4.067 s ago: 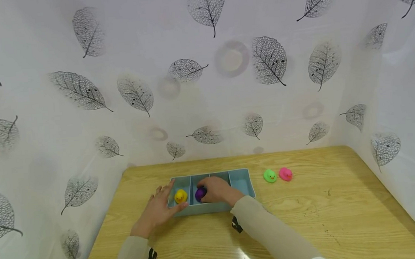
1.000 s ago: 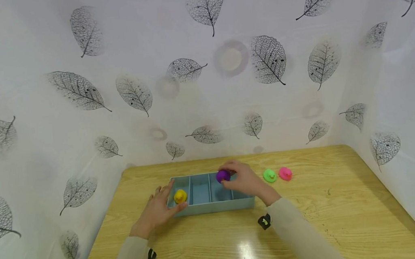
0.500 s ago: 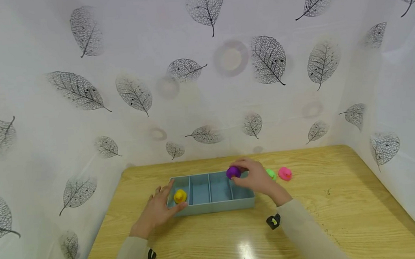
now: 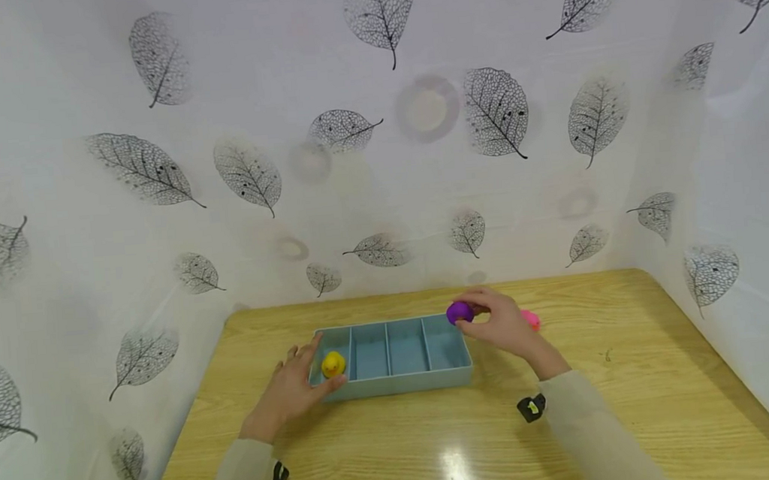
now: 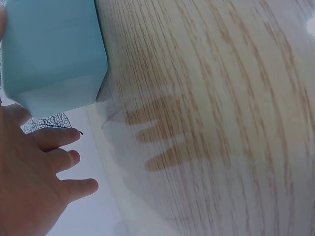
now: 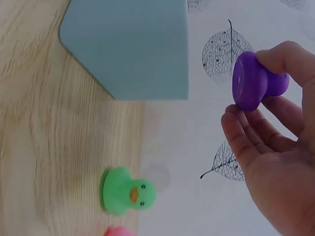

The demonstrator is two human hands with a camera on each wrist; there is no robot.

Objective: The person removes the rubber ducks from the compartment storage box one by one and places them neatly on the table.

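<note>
My right hand pinches a purple rubber duck in the air over the right end of a blue-grey divided box. In the right wrist view the thumb and fingers hold that purple duck with its flat base showing. A yellow rubber duck sits in the box's leftmost compartment. At the box's left end my left hand rests with fingers spread, thumb along the front edge and a fingertip by the back corner. The left wrist view shows its fingers extended beside the box wall.
A green rubber duck stands on the table right of the box, hidden by my right hand in the head view. Near it is a pink rubber duck, partly covered. Leaf-printed curtain surrounds the wooden table.
My right hand has lifted the purple duck out of the second compartment and carried it right, past the box's right end. The left hand has stayed in place.
</note>
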